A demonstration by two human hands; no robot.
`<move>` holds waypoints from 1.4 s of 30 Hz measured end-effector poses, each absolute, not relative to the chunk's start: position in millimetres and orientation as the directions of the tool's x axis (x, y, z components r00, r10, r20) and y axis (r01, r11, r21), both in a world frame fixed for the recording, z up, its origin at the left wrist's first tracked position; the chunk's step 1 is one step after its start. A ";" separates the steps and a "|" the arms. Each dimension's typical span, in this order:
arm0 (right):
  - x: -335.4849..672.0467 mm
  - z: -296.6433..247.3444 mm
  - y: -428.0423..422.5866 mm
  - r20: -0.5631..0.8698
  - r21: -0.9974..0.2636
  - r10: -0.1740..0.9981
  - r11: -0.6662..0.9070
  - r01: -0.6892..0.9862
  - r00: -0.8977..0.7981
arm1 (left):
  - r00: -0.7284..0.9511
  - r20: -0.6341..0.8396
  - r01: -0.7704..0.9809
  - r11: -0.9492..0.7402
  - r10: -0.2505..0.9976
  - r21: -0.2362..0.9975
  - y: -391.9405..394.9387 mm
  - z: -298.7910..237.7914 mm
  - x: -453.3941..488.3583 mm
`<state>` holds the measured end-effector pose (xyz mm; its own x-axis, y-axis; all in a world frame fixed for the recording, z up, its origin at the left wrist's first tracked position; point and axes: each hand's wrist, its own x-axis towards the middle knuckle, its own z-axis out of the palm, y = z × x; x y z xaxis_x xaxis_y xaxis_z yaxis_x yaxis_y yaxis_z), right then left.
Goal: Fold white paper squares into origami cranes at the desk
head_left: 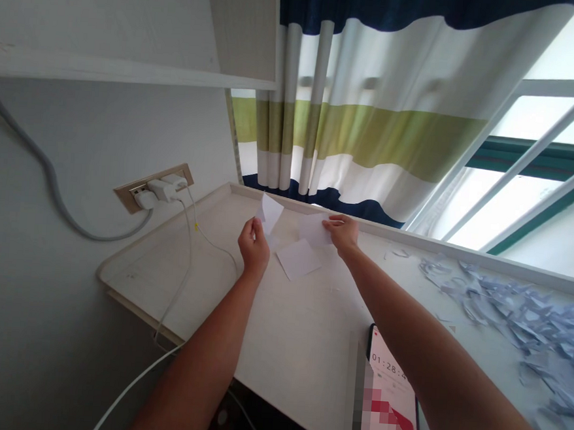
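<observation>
Between the thumb and fingers of my left hand (255, 245) is a folded piece of white paper (270, 211), raised above the desk. My right hand (342, 232) pinches the edge of a second white paper piece (314, 229) near the back of the desk. Another square of white paper (298, 260) lies flat on the desktop between and just below the two hands. Part of a further pale sheet shows beside my left fingers, mostly hidden.
The white desk (279, 332) has a raised back edge. Many cut paper strips (520, 316) are heaped at the right. A phone (393, 386) showing a timer lies under my right forearm. Cables run from a wall socket (154, 189) across the left side. Striped curtains (371, 136) hang behind.
</observation>
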<state>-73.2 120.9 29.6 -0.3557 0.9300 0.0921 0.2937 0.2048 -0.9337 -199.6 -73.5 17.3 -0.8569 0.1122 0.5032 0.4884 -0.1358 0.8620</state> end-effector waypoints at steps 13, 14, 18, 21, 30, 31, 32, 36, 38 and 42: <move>-78.5 15.0 62.9 -0.104 -0.951 0.852 0.066 0.301 -0.514 | -0.969 0.173 0.087 -0.415 0.175 0.906 -75.2 29.9 -196.6; -80.5 15.3 58.1 -0.108 -0.954 0.834 0.066 0.292 -0.541 | -0.966 0.178 0.083 -0.425 0.188 0.901 -74.5 30.7 -193.4; -78.9 34.4 56.1 -0.076 -0.972 0.763 0.088 0.219 -0.642 | -0.931 0.204 0.044 -0.464 0.301 0.885 -69.5 37.7 -176.3; -51.7 62.9 72.0 -0.007 -0.980 0.758 0.124 0.155 -0.653 | -0.857 0.234 -0.011 -0.471 0.459 0.882 -60.6 44.9 -156.1; 115.1 91.2 79.4 0.119 -0.988 0.668 0.154 -0.020 -0.735 | -0.383 0.203 -0.153 -0.278 0.901 0.948 -9.8 50.9 -52.5; 128.2 87.9 77.1 0.141 -0.984 0.724 0.175 -0.019 -0.675 | -0.347 0.213 -0.133 -0.273 0.913 0.953 -6.4 50.5 -42.2; 139.5 84.8 75.6 0.152 -0.982 0.755 0.189 -0.010 -0.638 | -0.304 0.230 -0.085 -0.267 0.925 0.960 -3.8 50.1 -33.4; 170.5 75.7 77.2 0.146 -0.975 0.748 0.221 0.036 -0.648 | -0.179 0.352 0.199 -0.317 0.919 0.927 4.0 45.8 -12.0; 179.7 71.7 79.5 0.161 -0.975 0.756 0.221 0.016 -0.635 | -0.233 0.356 0.243 -0.300 0.905 0.923 8.4 41.1 -6.3; 188.3 61.2 80.1 0.139 -0.987 0.798 0.162 -0.014 -0.586 | -0.401 0.222 -0.003 -0.243 0.889 0.970 14.0 29.4 0.6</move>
<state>188.3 80.1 61.2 -0.5865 0.7979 0.1395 -0.0141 0.1621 -0.9867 0.6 14.0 29.4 -0.4012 0.8888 0.2218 -0.0028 -0.2433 0.9700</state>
